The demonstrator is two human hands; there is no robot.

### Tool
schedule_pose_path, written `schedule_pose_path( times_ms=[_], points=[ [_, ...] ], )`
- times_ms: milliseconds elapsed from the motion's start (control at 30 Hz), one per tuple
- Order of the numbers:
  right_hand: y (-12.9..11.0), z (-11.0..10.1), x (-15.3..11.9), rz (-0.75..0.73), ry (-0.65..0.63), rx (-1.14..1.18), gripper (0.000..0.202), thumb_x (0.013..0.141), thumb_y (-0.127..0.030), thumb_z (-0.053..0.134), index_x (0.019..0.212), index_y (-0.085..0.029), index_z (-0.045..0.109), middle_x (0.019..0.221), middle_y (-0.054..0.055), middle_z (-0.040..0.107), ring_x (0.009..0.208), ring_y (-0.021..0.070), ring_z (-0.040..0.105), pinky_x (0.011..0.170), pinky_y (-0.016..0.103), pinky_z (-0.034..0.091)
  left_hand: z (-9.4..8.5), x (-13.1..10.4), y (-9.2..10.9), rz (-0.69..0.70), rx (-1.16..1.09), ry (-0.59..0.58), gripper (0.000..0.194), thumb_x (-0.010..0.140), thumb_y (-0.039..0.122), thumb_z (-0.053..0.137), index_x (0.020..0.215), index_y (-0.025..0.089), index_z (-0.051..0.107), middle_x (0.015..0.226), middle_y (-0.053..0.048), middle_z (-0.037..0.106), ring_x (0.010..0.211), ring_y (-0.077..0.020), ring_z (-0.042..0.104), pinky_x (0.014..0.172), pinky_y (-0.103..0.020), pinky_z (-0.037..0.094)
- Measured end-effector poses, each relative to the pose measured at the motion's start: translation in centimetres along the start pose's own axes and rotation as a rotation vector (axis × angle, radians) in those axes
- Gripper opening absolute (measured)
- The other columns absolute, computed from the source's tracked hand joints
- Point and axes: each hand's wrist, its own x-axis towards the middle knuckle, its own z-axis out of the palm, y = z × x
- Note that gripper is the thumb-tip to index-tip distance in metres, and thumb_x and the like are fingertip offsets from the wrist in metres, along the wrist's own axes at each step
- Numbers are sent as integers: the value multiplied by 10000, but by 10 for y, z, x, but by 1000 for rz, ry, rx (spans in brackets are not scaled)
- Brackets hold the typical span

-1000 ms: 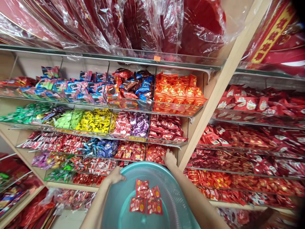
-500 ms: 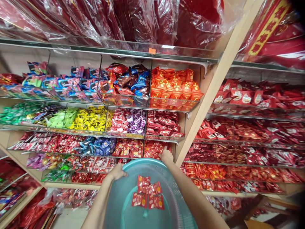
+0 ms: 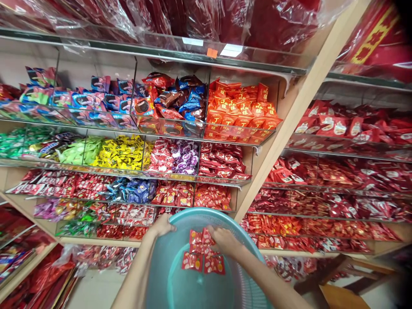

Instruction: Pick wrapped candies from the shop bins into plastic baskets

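A teal plastic basket (image 3: pixel 189 296) is at the bottom centre, with several small red packets (image 3: pixel 192 260) lying in it. My left hand (image 3: pixel 164 226) grips the basket's upper left rim, thumb over the edge. Inside the basket, my right hand (image 3: pixel 225 240) is closed with its fingertips on a red packet (image 3: pixel 206 238) above the others. Just beyond the rim, a shelf compartment holds similar red packets (image 3: pixel 212 196).
Glass-fronted shelves (image 3: pixel 174 176) of wrapped sweets rise ahead, divided by a slanting wooden post (image 3: pixel 289 116). Plastic-wrapped red goods (image 3: pixel 199 21) fill the top. A wooden stool (image 3: pixel 341 296) stands at the lower right.
My right hand has moved from the shelf compartment down into the basket, bringing a red packet above the others. My left hand still holds the rim. The view has shifted slightly.
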Motion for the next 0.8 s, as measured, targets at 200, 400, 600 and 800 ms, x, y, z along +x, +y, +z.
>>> schedule_pose_path(
  times_ms=[200,400,600,800],
  points=[
    [-3,18,6,-3,13,-112,485,685,-215,626,1140,-172,465,968,108,612,965,248,541,747,303,454,5,0,-5,11,1,1,179,515,232,611,664,133,597,583,31,590,555,-121,548,502,-191,384],
    [-11,13,5,21,57,-107,383,711,-244,610,1076,-219,495,1049,75,546,967,224,511,751,296,447,5,-5,-4,11,13,13,170,523,237,609,660,139,590,581,38,591,543,-112,537,503,-187,375],
    [-9,6,-10,53,133,-39,387,720,-293,598,1085,-208,505,1076,88,490,986,237,466,826,332,405,4,-5,-6,14,46,21,165,522,243,610,649,141,589,576,38,580,549,-114,535,500,-189,364],
    [-22,21,-31,-49,37,-14,493,686,-412,625,1131,-235,506,1146,113,482,1021,292,442,843,407,373,5,-5,-6,16,36,13,170,519,231,603,663,140,602,580,37,573,547,-110,522,497,-187,358]
  ],
)
